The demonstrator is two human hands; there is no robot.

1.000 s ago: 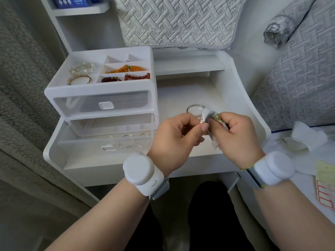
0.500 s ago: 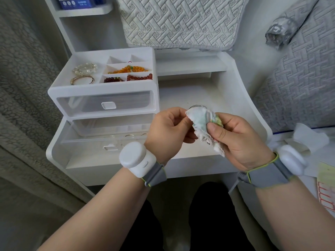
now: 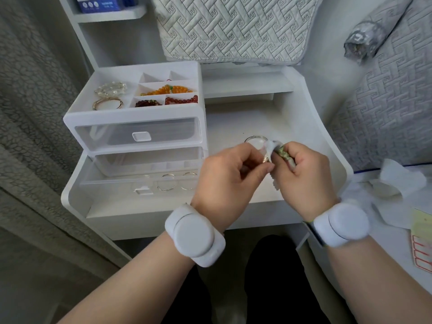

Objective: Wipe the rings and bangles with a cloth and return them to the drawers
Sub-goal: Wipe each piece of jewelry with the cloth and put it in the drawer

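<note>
My left hand pinches a small metal ring between thumb and fingers. My right hand grips a crumpled white cloth and holds it against the ring. A silver bangle lies on the white desk just behind both hands, partly hidden by them. The white jewellery organiser stands at the left; its lowest clear drawer is pulled out with three thin bangles lying in it. The upper two drawers are shut.
The organiser's top tray holds a crystal bracelet, a gold bangle and orange and red bead strings. A quilted pillow sits behind the desk. Crumpled tissue and a card lie at the right. A curtain hangs at the left.
The cloth was spread over the ring half a second ago; now it is bunched up at the ring's right side, and both hands have turned slightly, wrists rolled over.
</note>
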